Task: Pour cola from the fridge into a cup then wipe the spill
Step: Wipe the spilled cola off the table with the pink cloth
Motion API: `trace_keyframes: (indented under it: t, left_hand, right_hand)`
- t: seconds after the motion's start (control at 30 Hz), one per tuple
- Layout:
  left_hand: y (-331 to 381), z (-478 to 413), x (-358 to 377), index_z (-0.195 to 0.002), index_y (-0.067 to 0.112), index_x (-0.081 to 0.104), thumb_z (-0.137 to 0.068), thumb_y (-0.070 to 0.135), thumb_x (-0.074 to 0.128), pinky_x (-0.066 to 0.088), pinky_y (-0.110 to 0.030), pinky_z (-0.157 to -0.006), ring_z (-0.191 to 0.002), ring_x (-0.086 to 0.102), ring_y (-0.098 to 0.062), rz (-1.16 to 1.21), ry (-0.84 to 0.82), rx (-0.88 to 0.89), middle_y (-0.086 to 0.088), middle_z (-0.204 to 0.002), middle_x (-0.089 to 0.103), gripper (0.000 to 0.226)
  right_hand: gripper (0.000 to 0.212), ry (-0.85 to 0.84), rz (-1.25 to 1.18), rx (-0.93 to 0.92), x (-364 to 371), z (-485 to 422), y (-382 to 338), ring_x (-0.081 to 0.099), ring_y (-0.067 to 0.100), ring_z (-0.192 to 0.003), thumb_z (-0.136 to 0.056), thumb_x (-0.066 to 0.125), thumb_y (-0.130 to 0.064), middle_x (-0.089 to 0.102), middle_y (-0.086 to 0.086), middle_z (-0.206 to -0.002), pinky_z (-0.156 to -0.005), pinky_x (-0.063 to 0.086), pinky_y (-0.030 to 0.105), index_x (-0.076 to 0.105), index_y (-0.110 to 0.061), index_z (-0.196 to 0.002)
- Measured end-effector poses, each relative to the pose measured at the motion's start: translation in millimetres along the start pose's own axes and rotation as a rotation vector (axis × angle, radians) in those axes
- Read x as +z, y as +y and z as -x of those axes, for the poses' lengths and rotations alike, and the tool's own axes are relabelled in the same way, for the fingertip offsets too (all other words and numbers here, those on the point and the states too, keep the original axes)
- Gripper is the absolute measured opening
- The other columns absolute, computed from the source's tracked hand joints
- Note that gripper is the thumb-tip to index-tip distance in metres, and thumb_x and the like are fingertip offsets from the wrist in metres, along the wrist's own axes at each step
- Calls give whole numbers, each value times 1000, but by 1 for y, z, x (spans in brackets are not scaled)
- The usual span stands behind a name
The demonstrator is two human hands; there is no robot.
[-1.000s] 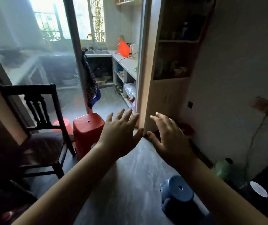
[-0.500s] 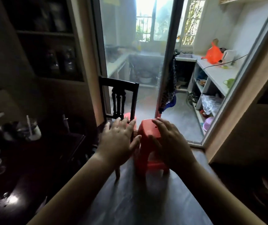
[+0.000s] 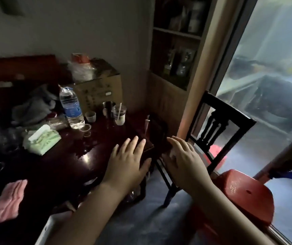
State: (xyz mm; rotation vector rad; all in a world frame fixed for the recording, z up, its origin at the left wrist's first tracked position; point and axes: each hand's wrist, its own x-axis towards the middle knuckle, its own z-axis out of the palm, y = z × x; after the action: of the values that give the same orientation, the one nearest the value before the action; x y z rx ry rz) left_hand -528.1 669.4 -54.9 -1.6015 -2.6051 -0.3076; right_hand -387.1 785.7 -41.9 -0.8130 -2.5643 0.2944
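Left hand (image 3: pixel 126 163), right hand (image 3: pixel 185 160): grip apart on both, fingers spread, holding nothing, above the table (image 3: pixel 67 167) corner; no cola or fridge in view; small clear plastic cup (image 3: pixel 87 130) stands beside a wet-looking patch (image 3: pixel 85 149).

Risks: lacquered dark wood looks slick, so light cups could tip; the chair (image 3: pixel 219 124) and red plastic stool (image 3: pixel 244 193) crowd the feet; soft tissue pack (image 3: pixel 42 139) within reach.

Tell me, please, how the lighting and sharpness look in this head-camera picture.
Head view: daylight enters through the glass door at right; the table and left side lie in deep shadow, with a small glare spot on it; left hand and right hand look fairly sharp.
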Motion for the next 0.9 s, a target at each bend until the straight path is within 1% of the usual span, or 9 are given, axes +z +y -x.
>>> trace_keyframes:
  t: [0.13, 0.2, 0.27, 0.4, 0.47, 0.57, 0.73, 0.83, 0.9]
  left_hand:
    - [-19, 21, 14, -147, 20, 33, -86, 60, 11, 28, -45, -111, -140, 34, -25, -72, -19, -203, -6, -152, 36, 77]
    - [-31, 28, 16, -139, 16, 47, -88, 56, 23, 40, -49, -103, -130, 48, -29, -86, -11, -273, -10, -142, 50, 70]
    - [-45, 34, 17, -132, 13, 55, -87, 53, 30, 44, -51, -98, -123, 55, -32, -98, 10, -328, -12, -135, 57, 66]
    - [-72, 38, 22, -129, 12, 59, -86, 51, 33, 47, -50, -93, -119, 58, -31, -118, 28, -429, -12, -132, 59, 63]
    - [-88, 35, 29, -127, 11, 60, -85, 50, 34, 48, -51, -91, -116, 60, -31, -117, 12, -467, -12, -129, 61, 63]
    - [-119, 25, 47, -125, 11, 61, -85, 50, 35, 50, -50, -88, -113, 62, -32, -117, -25, -511, -13, -127, 62, 62]
    - [-176, -6, 90, -129, 10, 58, -86, 51, 32, 49, -49, -90, -117, 58, -32, -51, -89, -553, -14, -131, 59, 65]
    - [-202, -27, 110, -126, 7, 58, -87, 50, 34, 49, -45, -88, -114, 59, -31, 34, -68, -583, -14, -128, 60, 62]
    - [-217, -37, 124, -127, 6, 57, -88, 48, 39, 48, -46, -89, -116, 57, -32, 68, -41, -599, -15, -129, 59, 60]
  right_hand:
    - [57, -84, -46, -134, 30, -20, 1, 46, 23, -128, -91, 42, -46, 50, 6, -138, -103, 39, 34, 46, -12, -136]
    - [54, -140, -85, -181, 46, -28, -6, 43, 23, -130, -92, 48, -41, 48, 6, -140, -105, 37, 33, 44, -11, -137]
    - [53, -184, -119, -234, 61, -37, -17, 42, 23, -131, -93, 52, -38, 47, 6, -141, -106, 34, 31, 43, -11, -138]
    - [53, -252, -163, -337, 95, -62, -40, 42, 23, -131, -92, 55, -35, 48, 7, -140, -107, 33, 32, 44, -10, -138]
    - [53, -292, -168, -367, 113, -74, -50, 41, 23, -131, -92, 54, -35, 47, 6, -141, -107, 34, 33, 43, -10, -138]
    - [54, -364, -149, -389, 143, -96, -60, 38, 22, -133, -93, 52, -37, 43, 5, -144, -108, 31, 30, 41, -11, -140]
    - [54, -462, -92, -349, 196, -141, -68, 38, 22, -133, -94, 50, -36, 43, 4, -144, -107, 30, 30, 39, -12, -141]
    - [54, -518, -64, -308, 226, -166, -71, 37, 21, -133, -95, 49, -37, 41, 3, -145, -107, 31, 31, 38, -13, -141]
    - [53, -551, -61, -258, 244, -177, -70, 37, 21, -133, -95, 48, -37, 41, 2, -145, -105, 33, 31, 38, -14, -141]
